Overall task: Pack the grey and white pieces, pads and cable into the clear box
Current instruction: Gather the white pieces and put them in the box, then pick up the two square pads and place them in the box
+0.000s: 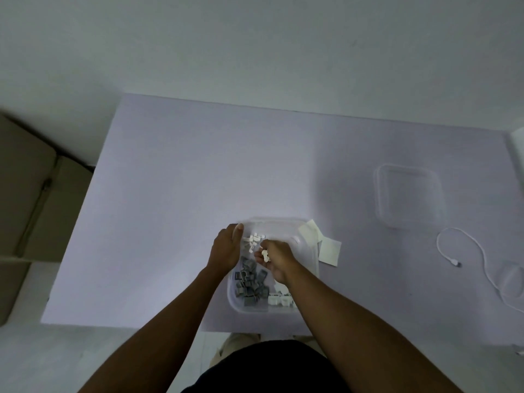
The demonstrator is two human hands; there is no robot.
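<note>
The clear box [307, 252] sits near the table's front edge. Inside it lie several grey pieces [251, 282] at the near left, white pieces [251, 240] at the far left, and more white pieces [279, 300] at the near right. My left hand [226, 248] rests against the box's left wall with fingers fairly straight. My right hand [276, 258] hovers over the box and pinches a small white piece [265, 255]. White pads [329, 248] lie beside the box's far right corner, one leaning on its rim. The white cable [476, 251] lies loose at the right.
The clear lid [408, 195] lies on the table [184, 180] to the right, behind the cable. A small clear pouch [513, 282] is near the right edge. Cardboard boxes [28, 199] stand on the floor to the left. A white object [517, 146] peeks in at the far right.
</note>
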